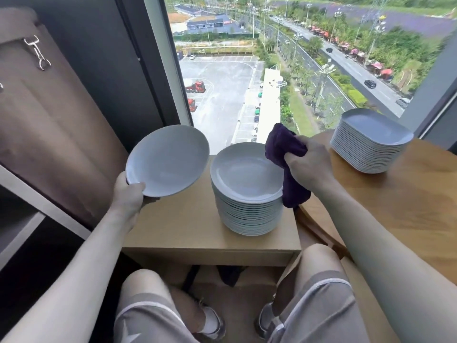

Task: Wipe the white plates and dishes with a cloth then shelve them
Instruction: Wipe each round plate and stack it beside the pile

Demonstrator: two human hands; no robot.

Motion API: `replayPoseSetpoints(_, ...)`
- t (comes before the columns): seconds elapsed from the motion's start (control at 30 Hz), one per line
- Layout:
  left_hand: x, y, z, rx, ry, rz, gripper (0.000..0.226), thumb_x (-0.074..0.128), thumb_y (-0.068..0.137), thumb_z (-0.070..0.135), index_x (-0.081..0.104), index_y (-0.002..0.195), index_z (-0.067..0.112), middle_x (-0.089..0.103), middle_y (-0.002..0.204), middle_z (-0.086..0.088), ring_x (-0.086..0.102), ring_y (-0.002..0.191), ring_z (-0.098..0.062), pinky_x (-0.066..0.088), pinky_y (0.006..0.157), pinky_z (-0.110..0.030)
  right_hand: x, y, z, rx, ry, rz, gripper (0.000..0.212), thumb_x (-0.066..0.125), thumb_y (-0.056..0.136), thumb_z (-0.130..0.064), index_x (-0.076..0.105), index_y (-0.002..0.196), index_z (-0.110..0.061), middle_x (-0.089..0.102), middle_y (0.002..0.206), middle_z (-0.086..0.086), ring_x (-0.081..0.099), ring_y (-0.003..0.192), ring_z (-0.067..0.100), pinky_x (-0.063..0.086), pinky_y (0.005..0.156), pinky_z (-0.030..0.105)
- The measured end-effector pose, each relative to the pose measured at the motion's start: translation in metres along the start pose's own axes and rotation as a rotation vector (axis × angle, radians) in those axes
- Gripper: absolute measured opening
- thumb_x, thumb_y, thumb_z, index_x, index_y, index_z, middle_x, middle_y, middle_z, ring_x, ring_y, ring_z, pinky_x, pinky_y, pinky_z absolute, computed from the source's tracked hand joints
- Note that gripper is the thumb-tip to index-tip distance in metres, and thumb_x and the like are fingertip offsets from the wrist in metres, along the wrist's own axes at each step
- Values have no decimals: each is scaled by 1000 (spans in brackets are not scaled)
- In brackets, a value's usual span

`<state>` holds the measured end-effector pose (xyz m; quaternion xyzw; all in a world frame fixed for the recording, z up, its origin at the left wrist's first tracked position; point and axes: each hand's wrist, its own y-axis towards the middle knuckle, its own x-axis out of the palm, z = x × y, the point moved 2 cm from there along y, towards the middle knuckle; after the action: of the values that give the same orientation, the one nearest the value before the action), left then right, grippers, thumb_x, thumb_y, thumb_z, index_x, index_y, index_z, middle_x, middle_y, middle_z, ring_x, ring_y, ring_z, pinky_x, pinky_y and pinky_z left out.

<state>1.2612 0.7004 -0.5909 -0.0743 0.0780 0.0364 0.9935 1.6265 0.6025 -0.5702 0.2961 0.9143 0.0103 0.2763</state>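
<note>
Stacks point(247, 214) point(368, 154) two; one plate point(168, 160), left hand point(129, 196); one cloth point(284, 142), right hand point(309, 167).

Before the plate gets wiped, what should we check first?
1. Left hand grips the plate by its rim, thumb on top: ok.
2. Right hand holds the purple cloth: ok.
3. Cloth touching the held plate: not ok; it hangs at the right edge of the round plate stack, apart from the plate.
4. Round plate stack sits level on the small table: ok.
5. Held plate already clean: cannot tell.
6. Free room on the shelf at the left: cannot tell; mostly out of view.
</note>
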Motion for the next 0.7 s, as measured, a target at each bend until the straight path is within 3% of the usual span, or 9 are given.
replayPoseSetpoints(0.07,-11,7,-20,-17,-10,41,43,35,97,-12,53,124,17,61,111,-5,60,91,-30,55,66,-39,4,-2,0,7,-1,1,34,60,82,-11,72,109,-28,70,95,1,63,86,20,42,70,24)
replayPoseSetpoints(0.2,-19,21,-73,-90,-12,99,52,35,91,-16,60,127,11,65,120,-15,65,92,-33,58,49,-32,8,-5,-1,9,-12,0,37,61,81,-11,72,109,-32,72,91,-1,65,87,22,52,78,32)
replayPoseSetpoints(0.33,-18,23,-117,-152,24,105,56,38,87,-17,61,131,10,67,122,-14,66,100,-33,59,50,-34,11,-8,-2,15,-43,-29,35,61,80,-12,71,105,-35,72,88,-6,66,87,21,51,77,32)
replayPoseSetpoints(0.43,-15,24,-138,-160,51,137,63,36,87,-17,54,143,7,63,132,-13,59,118,-32,53,46,-17,15,-11,-1,8,-77,-49,38,60,77,-17,71,108,-36,71,90,-8,65,88,20,47,77,30)
replayPoseSetpoints(0.5,-10,24,-145,-160,41,167,63,35,89,-17,46,147,4,58,138,-14,55,116,-26,45,45,-6,18,-13,-1,3,-112,-56,43,60,76,-20,71,115,-35,71,94,-5,65,90,22,49,81,32)
replayPoseSetpoints(0.6,-7,24,-147,-145,39,191,60,36,92,-16,43,148,6,57,135,-10,56,105,-19,42,46,-3,21,-15,-3,-6,-166,-63,43,64,82,-13,71,119,-34,70,95,-1,62,92,26,48,83,35)
replayPoseSetpoints(0.7,-9,32,-158,-149,89,176,58,37,95,-12,42,148,10,57,134,-6,56,111,-21,43,47,-3,23,-17,-5,-9,-212,-82,41,64,85,-11,69,121,-30,67,96,2,59,91,28,41,80,34)
